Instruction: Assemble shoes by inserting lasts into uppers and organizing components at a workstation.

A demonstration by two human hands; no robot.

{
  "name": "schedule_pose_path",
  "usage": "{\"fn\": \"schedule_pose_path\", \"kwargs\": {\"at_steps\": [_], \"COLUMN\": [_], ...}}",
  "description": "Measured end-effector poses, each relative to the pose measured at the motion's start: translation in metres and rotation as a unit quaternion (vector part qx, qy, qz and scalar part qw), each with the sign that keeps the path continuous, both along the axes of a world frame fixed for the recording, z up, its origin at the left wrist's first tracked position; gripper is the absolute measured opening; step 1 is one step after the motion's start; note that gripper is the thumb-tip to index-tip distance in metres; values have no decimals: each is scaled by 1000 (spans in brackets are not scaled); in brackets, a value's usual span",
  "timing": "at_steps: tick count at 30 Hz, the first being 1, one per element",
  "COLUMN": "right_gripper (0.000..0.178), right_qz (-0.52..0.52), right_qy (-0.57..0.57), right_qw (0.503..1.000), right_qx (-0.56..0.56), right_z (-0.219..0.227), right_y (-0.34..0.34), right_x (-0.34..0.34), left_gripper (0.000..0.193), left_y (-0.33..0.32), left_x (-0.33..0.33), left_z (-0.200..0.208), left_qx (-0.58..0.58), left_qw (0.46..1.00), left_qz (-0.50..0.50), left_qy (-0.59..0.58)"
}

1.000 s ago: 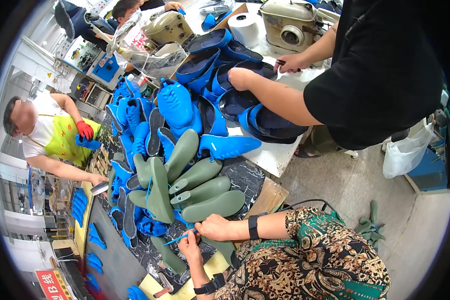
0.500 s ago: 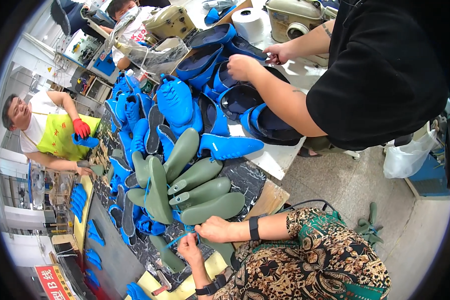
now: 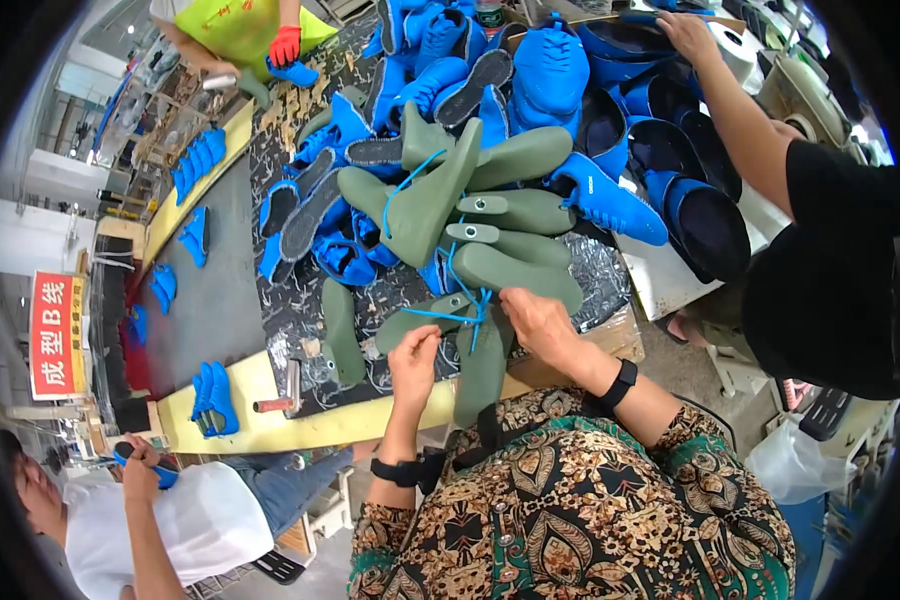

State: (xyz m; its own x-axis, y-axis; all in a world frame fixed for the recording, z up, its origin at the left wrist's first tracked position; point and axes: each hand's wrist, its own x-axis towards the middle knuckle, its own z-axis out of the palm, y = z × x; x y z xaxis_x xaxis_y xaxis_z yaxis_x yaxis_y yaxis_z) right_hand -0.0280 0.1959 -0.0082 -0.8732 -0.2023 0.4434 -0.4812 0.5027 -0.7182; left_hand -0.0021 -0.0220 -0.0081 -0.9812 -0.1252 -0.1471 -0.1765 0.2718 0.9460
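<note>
My left hand (image 3: 414, 361) pinches one end of a blue cord (image 3: 448, 314) just above the bench. My right hand (image 3: 536, 321) grips the same cord near a green shoe last (image 3: 483, 362) lying between both hands. The cord runs up to a pile of green shoe lasts (image 3: 470, 195) stacked ahead of me. Both wrists wear black bands.
Blue shoes and uppers (image 3: 570, 90) cover the far bench. A person in black (image 3: 820, 260) reaches over dark blue uppers at the right. A red-gloved hand (image 3: 284, 45) works at the top. A person in white (image 3: 160, 520) sits lower left. A hammer (image 3: 282, 395) lies on the yellow bench edge (image 3: 270, 430).
The camera has swung, so the bench fills the centre. My hands have gone from holding a small blue tool to pulling the blue cord between them.
</note>
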Motion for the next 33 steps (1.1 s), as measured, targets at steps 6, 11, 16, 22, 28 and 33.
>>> {"fn": "schedule_pose_path", "kwargs": {"at_steps": [6,11,16,22,28,33], "right_gripper": [17,15,13,13,22,20], "right_qz": [44,24,15,18,68,91], "right_qy": [-41,-72,-29,14,-49,-34], "right_qw": [995,986,985,988,977,977], "right_qx": [79,146,169,153,198,190], "right_z": [1,2,-4,-4,0,-11], "right_y": [-11,-27,-27,-33,-43,-43], "right_x": [8,5,-1,5,4,-8], "left_gripper": [17,29,54,50,36,35], "left_y": [34,35,43,39,38,38], "left_x": [5,3,-2,-7,-11,-9], "left_z": [1,-4,-40,-27,-40,-41], "left_qx": [-89,-211,-181,-142,-7,-79], "left_qw": [993,962,968,974,984,987], "left_qz": [-65,-110,-150,-177,-177,-141], "left_qy": [51,130,85,9,19,-15]}}
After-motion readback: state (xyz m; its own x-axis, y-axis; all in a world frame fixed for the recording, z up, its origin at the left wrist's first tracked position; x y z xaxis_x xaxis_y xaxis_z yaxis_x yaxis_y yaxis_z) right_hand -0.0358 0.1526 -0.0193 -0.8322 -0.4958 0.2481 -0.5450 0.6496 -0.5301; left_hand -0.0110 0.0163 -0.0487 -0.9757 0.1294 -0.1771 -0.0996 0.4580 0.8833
